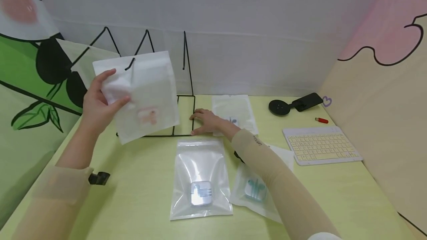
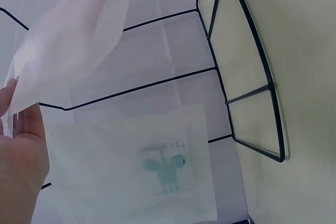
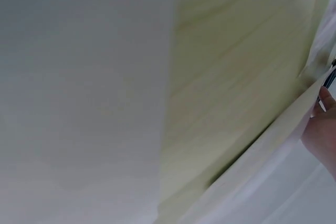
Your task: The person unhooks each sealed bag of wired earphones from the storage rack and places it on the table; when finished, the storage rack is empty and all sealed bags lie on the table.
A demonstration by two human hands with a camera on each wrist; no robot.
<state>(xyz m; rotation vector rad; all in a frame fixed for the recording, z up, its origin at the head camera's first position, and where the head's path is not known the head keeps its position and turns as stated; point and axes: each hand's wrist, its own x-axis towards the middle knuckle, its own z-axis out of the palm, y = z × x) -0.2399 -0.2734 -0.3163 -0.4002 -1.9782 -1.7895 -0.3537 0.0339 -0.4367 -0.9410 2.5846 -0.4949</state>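
In the head view my left hand (image 1: 100, 108) pinches the left edge of a white pouch (image 1: 150, 88) with a pink item inside; a hook of the black wire rack (image 1: 194, 110) passes through its top. The left wrist view has that hand (image 2: 23, 150) on the held pouch (image 2: 68, 40), and another pouch (image 2: 105, 166) with a teal item hanging on the rack (image 2: 281, 129). My right hand (image 1: 211, 121) grips the right side of the rack's base, thumb in front. In the right wrist view this hand (image 3: 323, 129) is partly visible at the right edge.
A clear pouch (image 1: 201, 162) with a boxed item lies front centre. Beside it, another pouch (image 1: 241, 195) is partly under my right forearm. One more pouch (image 1: 233, 106) lies behind. At right are a keyboard (image 1: 321, 145), a red stick (image 1: 321, 120) and a black stand (image 1: 279, 107).
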